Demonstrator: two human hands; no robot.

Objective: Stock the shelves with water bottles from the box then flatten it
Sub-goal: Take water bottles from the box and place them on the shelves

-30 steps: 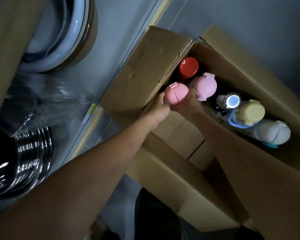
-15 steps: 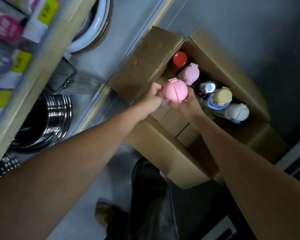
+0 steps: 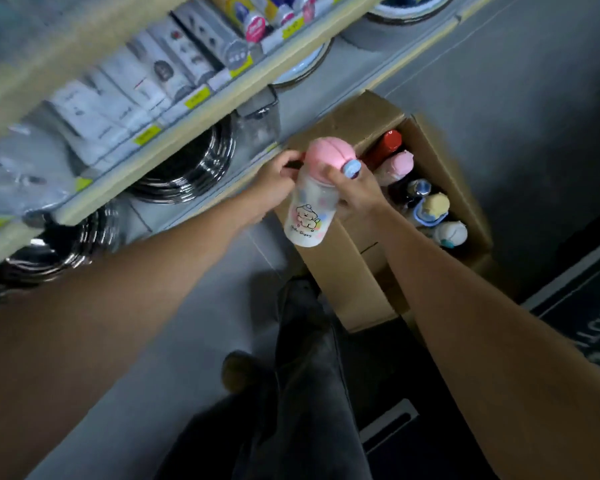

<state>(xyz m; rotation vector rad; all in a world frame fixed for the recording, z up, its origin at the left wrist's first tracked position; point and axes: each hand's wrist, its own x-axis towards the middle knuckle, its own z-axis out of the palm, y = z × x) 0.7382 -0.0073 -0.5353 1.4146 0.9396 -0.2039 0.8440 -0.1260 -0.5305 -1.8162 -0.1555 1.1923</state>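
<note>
A clear water bottle [image 3: 310,209] with a pink domed lid and a cartoon print hangs in the air above the near flap of the open cardboard box [image 3: 347,285]. My left hand [image 3: 274,180] grips it at the lid's left side. My right hand [image 3: 355,190] holds its right side, thumb on the lid by a blue button. Inside the box stand several more bottles: a red-capped one [image 3: 387,145], a pink-lidded one [image 3: 399,166], a yellow-lidded one [image 3: 433,206] and a white one [image 3: 452,233].
Shelves [image 3: 174,133] run along the left, holding packaged goods with yellow price tags. Below them sit stacked steel pots [image 3: 191,171]. My dark-trousered leg and shoe [image 3: 305,358] stand on the grey floor. A dark mat [image 3: 582,317] lies at the right.
Both hands have lifted the pink-lidded bottle up out of the box, so its clear body now shows. The view has risen and pulled back, bringing the shelves into sight.
</note>
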